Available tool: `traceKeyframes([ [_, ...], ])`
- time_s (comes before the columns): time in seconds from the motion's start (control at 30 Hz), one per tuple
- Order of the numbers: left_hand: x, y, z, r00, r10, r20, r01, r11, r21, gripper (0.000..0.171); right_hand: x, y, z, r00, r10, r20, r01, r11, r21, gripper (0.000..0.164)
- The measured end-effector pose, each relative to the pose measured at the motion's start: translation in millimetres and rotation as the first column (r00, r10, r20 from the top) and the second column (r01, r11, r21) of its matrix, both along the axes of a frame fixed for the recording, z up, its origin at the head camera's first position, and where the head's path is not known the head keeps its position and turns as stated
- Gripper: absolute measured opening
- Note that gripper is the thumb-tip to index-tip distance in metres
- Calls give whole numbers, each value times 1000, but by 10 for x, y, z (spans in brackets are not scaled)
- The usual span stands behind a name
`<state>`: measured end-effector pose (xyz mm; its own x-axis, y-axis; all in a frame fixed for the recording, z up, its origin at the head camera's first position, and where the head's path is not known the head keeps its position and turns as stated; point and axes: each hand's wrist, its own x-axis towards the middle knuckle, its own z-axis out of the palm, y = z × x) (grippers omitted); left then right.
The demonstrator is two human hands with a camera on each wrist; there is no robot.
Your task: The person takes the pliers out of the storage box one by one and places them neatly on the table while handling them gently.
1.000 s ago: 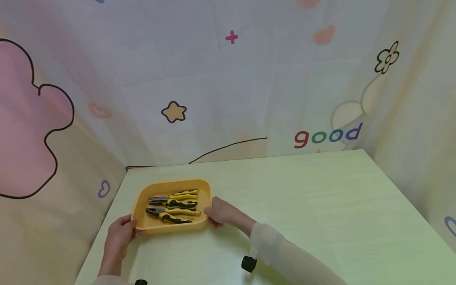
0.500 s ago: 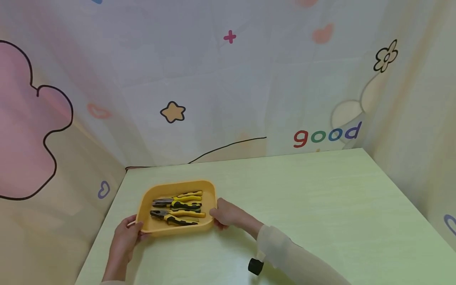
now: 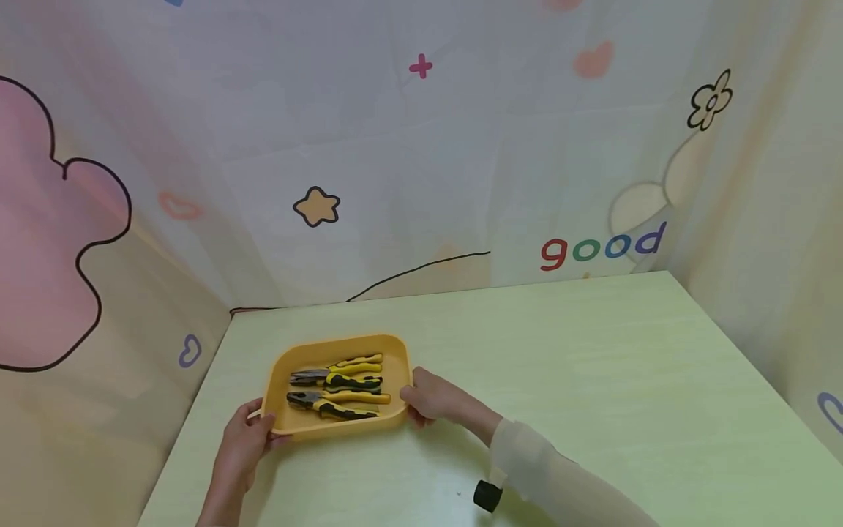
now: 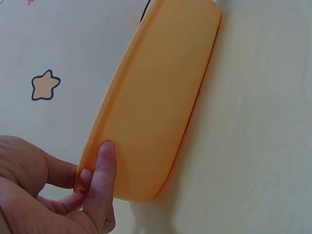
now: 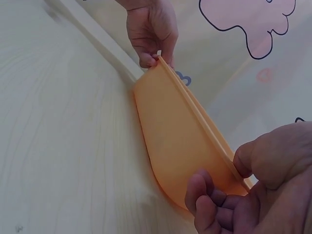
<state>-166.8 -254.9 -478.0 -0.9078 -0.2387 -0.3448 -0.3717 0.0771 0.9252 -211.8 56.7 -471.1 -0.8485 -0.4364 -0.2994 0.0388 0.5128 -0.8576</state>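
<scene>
Yellow tray (image 3: 397, 377) over the left part of a pale green tabletop (image 3: 560, 366), gripped at both ends; contact between base and tabletop not clear from these views. Left hand (image 3: 242, 443) clamped on the near left corner, thumb at the rim, one finger along the outer wall. Right hand (image 3: 431, 397) clamped on the right end, thumb over the rim, other fingers curled outside. Within, pliers (image 3: 342, 380) with yellow-and-black handles, heads toward the left. Behind, a printed backdrop (image 3: 421, 146).
</scene>
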Motion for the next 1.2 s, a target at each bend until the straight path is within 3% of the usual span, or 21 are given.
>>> traceKeyframes([
  [0.23, 23, 109, 16, 1000, -5, -11, 5, 1000, 7, 54, 51, 102, 7, 999, -30, 14, 30, 1000, -2, 10],
  [0.47, 47, 186, 15, 1000, -17, -2, 17, 999, -49, 53, 86, 197, -4, 1000, -20, 7, 20, 1000, -8, 10],
  [1.2, 121, 369, -1, 998, -66, 2, 66, 994, -91, 51, 220, 449, 34, 999, -48, 17, 48, 999, -11, 16],
])
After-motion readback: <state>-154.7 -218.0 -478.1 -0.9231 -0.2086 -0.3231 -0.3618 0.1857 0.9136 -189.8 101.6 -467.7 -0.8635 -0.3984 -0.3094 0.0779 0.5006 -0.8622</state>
